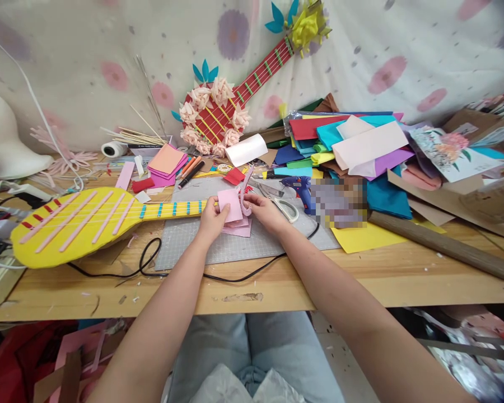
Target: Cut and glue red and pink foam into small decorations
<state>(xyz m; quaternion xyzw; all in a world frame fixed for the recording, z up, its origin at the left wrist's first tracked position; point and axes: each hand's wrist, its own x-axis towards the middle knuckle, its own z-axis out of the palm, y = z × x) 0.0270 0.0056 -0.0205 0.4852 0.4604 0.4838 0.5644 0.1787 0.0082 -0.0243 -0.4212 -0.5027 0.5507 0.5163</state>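
Observation:
My left hand (212,218) pinches a small pink foam square (231,205) above the grey cutting mat (201,246). My right hand (266,211) is closed on a curled pink foam strip (246,193) right beside that square. More pink squares (239,226) lie stacked on the mat under both hands. A yellow foam guitar (75,224) with pink strips lies to the left, its neck reaching my left hand.
Scissors (279,201) and a blue glue gun (302,190) lie just right of my hands. A heap of coloured foam sheets (353,145) fills the back right. A red guitar with paper flowers (227,112) leans on the wall. A black cable (151,263) loops across the wooden table (361,280).

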